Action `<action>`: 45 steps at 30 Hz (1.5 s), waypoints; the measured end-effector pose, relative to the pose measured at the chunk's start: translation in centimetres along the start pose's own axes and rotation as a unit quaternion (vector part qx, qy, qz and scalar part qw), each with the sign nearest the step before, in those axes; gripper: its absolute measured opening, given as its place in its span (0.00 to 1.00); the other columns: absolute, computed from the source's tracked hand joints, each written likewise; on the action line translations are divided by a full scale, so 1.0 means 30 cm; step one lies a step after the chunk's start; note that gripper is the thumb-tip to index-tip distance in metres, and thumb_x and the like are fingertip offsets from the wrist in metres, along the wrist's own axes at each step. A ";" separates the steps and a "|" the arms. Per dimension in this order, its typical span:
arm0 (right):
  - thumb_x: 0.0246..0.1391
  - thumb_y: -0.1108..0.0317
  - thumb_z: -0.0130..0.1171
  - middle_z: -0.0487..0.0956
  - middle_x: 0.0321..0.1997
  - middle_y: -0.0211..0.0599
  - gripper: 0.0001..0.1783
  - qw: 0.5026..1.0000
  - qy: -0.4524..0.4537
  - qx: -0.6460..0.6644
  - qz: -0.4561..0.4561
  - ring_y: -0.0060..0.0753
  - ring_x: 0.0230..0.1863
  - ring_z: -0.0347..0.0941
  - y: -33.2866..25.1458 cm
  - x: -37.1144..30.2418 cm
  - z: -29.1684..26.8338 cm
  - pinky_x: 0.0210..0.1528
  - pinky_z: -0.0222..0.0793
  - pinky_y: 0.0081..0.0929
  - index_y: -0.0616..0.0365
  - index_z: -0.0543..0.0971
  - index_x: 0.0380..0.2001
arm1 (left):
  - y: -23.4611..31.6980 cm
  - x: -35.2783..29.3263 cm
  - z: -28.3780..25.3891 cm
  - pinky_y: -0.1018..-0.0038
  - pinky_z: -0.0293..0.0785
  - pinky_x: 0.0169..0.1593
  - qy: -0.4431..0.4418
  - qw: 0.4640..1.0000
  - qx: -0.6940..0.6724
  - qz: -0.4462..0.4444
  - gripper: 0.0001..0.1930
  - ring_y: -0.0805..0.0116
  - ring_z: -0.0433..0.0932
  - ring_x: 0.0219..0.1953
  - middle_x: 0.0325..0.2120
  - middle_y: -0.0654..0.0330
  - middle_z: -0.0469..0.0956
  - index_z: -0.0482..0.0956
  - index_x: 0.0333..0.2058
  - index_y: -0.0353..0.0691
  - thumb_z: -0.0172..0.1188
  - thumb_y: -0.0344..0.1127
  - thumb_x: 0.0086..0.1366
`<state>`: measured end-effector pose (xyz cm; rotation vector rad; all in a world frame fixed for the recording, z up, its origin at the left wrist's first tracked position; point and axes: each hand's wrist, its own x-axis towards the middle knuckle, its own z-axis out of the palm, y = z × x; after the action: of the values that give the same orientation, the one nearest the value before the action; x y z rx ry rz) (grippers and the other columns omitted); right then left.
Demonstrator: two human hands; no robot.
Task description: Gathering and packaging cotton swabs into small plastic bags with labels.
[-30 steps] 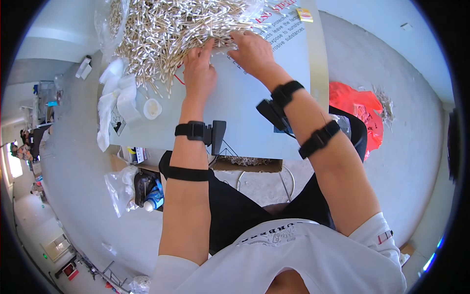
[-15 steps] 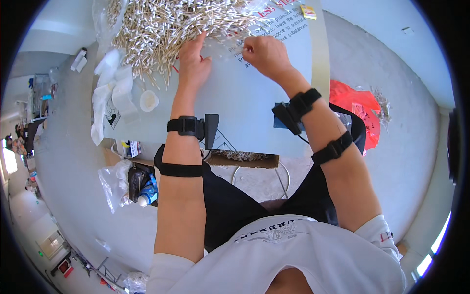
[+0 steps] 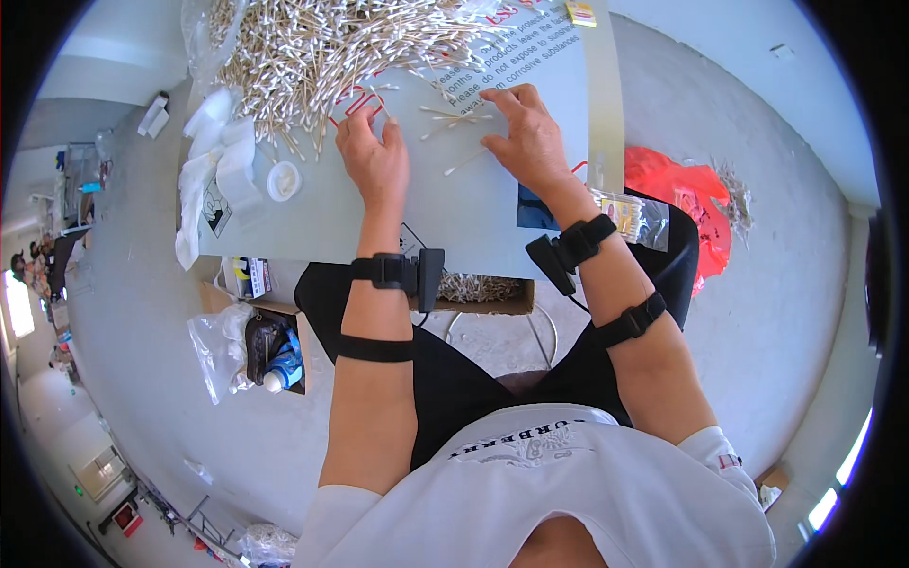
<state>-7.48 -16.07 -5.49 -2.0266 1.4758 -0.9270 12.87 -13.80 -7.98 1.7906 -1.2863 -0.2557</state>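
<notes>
A large heap of cotton swabs [image 3: 312, 62] covers the far left of the table. Just short of its near edge, my left hand [image 3: 374, 159] has its fingers bent and the thumb apart, with no swab plainly gripped. My right hand [image 3: 530, 142] is over the sheet to the right, thumb and forefinger spread with a gap between them. Several loose cotton swabs [image 3: 456, 117] lie between my hands, and a single swab [image 3: 464, 161] reaches close to my right thumb.
A small round white tub [image 3: 283, 181] and crumpled white strips [image 3: 237, 175] lie at the left. Packed swabs [image 3: 617, 213] rest by my right forearm at the table edge. Below stand an open carton [image 3: 511, 298] and a box with a blue bottle [image 3: 284, 369]. A red bag [image 3: 668, 189] lies right.
Both hands have drawn back from the heap toward me. My right hand has gone from a fist to spread fingers, and loose swabs now show on the sheet between my hands.
</notes>
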 end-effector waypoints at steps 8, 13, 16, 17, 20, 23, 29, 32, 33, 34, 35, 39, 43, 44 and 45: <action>0.40 0.76 0.61 0.74 0.45 0.38 0.14 0.998 -0.011 -0.054 -0.034 0.48 0.50 0.70 0.034 0.011 0.021 0.49 0.72 0.38 0.54 0.81 0.35 | 0.002 0.032 0.018 0.55 0.66 0.49 -0.007 0.977 0.215 0.016 0.08 0.51 0.70 0.47 0.38 0.56 0.74 0.78 0.33 0.44 0.64 0.33 0.54; 0.41 0.79 0.57 0.74 0.42 0.41 0.13 0.997 -0.005 0.077 0.031 0.48 0.46 0.72 0.040 -0.037 -0.006 0.46 0.71 0.38 0.57 0.80 0.34 | -0.040 0.020 0.001 0.58 0.66 0.47 -0.007 0.990 0.134 0.045 0.07 0.54 0.71 0.43 0.34 0.61 0.75 0.78 0.30 0.45 0.62 0.27 0.51; 0.40 0.80 0.57 0.75 0.42 0.43 0.15 0.993 0.021 0.097 0.062 0.48 0.44 0.73 0.062 -0.062 -0.031 0.45 0.71 0.38 0.57 0.80 0.35 | -0.039 -0.010 -0.008 0.59 0.66 0.47 -0.009 1.000 0.005 0.021 0.10 0.56 0.71 0.41 0.32 0.63 0.75 0.78 0.30 0.46 0.60 0.24 0.48; 0.40 0.80 0.57 0.75 0.42 0.43 0.15 0.993 0.021 0.097 0.063 0.48 0.44 0.73 0.069 -0.067 -0.035 0.45 0.71 0.38 0.57 0.80 0.35 | -0.036 -0.024 -0.013 0.59 0.66 0.47 -0.011 1.000 0.005 0.021 0.10 0.56 0.71 0.41 0.32 0.63 0.75 0.78 0.30 0.46 0.60 0.24 0.48; 0.40 0.80 0.57 0.75 0.42 0.41 0.16 0.991 0.030 0.091 0.094 0.48 0.44 0.73 0.074 -0.072 -0.050 0.46 0.71 0.38 0.56 0.80 0.36 | 0.014 -0.066 -0.019 0.60 0.65 0.47 -0.045 0.996 -0.012 0.077 0.11 0.57 0.71 0.42 0.34 0.64 0.75 0.78 0.30 0.46 0.58 0.23 0.46; 0.40 0.79 0.58 0.75 0.42 0.39 0.13 0.996 0.038 0.066 0.045 0.45 0.45 0.72 0.049 -0.061 -0.031 0.47 0.71 0.38 0.55 0.81 0.33 | 0.078 -0.098 -0.010 0.62 0.63 0.49 -0.057 0.988 0.080 0.123 0.10 0.58 0.70 0.44 0.34 0.65 0.74 0.78 0.29 0.46 0.61 0.25 0.46; 0.42 0.76 0.62 0.75 0.41 0.35 0.05 1.000 -0.007 0.017 -0.001 0.43 0.48 0.71 0.042 -0.057 -0.022 0.48 0.71 0.36 0.56 0.80 0.26 | 0.076 -0.103 -0.003 0.62 0.63 0.51 -0.110 0.982 0.098 0.119 0.08 0.59 0.70 0.45 0.35 0.63 0.74 0.78 0.30 0.44 0.65 0.27 0.50; 0.41 0.78 0.61 0.75 0.41 0.36 0.07 0.998 -0.021 0.057 -0.027 0.45 0.48 0.71 0.058 -0.081 -0.039 0.49 0.71 0.36 0.56 0.80 0.27 | 0.052 -0.083 -0.007 0.63 0.65 0.48 -0.080 0.988 0.014 0.128 0.10 0.57 0.69 0.44 0.34 0.63 0.73 0.76 0.29 0.43 0.65 0.23 0.48; 0.42 0.79 0.59 0.75 0.42 0.37 0.09 0.998 -0.030 0.056 -0.023 0.44 0.49 0.71 0.065 -0.089 -0.046 0.51 0.69 0.34 0.58 0.80 0.30 | 0.063 -0.071 -0.003 0.63 0.66 0.47 -0.064 0.985 0.029 0.157 0.10 0.56 0.69 0.43 0.34 0.62 0.73 0.76 0.29 0.42 0.65 0.22 0.49; 0.42 0.80 0.58 0.75 0.44 0.38 0.11 0.998 -0.039 0.054 -0.019 0.43 0.50 0.71 0.070 -0.096 -0.049 0.53 0.68 0.31 0.60 0.81 0.33 | 0.074 -0.058 0.001 0.63 0.67 0.47 -0.048 0.980 0.044 0.186 0.10 0.56 0.69 0.42 0.33 0.62 0.74 0.76 0.29 0.41 0.64 0.21 0.49; 0.42 0.80 0.58 0.75 0.44 0.38 0.11 0.998 -0.039 0.053 -0.017 0.43 0.50 0.71 0.074 -0.103 -0.049 0.53 0.68 0.31 0.60 0.81 0.33 | 0.085 -0.040 0.007 0.63 0.67 0.47 -0.049 0.981 0.043 0.185 0.10 0.56 0.69 0.42 0.33 0.62 0.74 0.76 0.29 0.41 0.64 0.21 0.49; 0.40 0.80 0.58 0.75 0.44 0.40 0.16 0.995 -0.018 0.091 0.020 0.45 0.50 0.72 0.065 -0.123 -0.042 0.54 0.68 0.32 0.60 0.80 0.38 | 0.093 0.017 0.029 0.62 0.67 0.46 -0.107 0.965 0.062 0.232 0.09 0.56 0.71 0.41 0.32 0.62 0.74 0.77 0.29 0.42 0.62 0.20 0.51; 0.38 0.79 0.59 0.75 0.42 0.40 0.17 0.998 0.000 0.064 -0.006 0.49 0.49 0.70 0.061 -0.128 -0.042 0.52 0.70 0.38 0.57 0.80 0.37 | 0.092 -0.001 0.031 0.62 0.66 0.45 -0.164 0.958 0.102 0.211 0.09 0.58 0.71 0.41 0.31 0.62 0.73 0.78 0.29 0.44 0.61 0.21 0.52; 0.38 0.79 0.59 0.75 0.42 0.40 0.17 0.998 0.000 0.063 -0.003 0.49 0.49 0.70 0.063 -0.130 -0.044 0.52 0.70 0.38 0.57 0.80 0.37 | 0.094 -0.015 0.031 0.62 0.66 0.45 -0.166 0.958 0.100 0.211 0.09 0.58 0.71 0.41 0.31 0.62 0.73 0.78 0.29 0.44 0.61 0.21 0.52; 0.38 0.78 0.60 0.74 0.42 0.40 0.17 0.998 0.001 0.063 -0.005 0.49 0.49 0.70 0.062 -0.129 -0.045 0.52 0.70 0.38 0.57 0.80 0.37 | 0.096 -0.031 0.027 0.62 0.66 0.44 -0.162 0.960 0.097 0.209 0.09 0.58 0.71 0.41 0.31 0.63 0.73 0.78 0.29 0.45 0.61 0.22 0.52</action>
<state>-10.43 -12.96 -6.85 -1.9451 1.3727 -0.9997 10.05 -13.65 -6.58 1.6270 -1.9461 -0.1955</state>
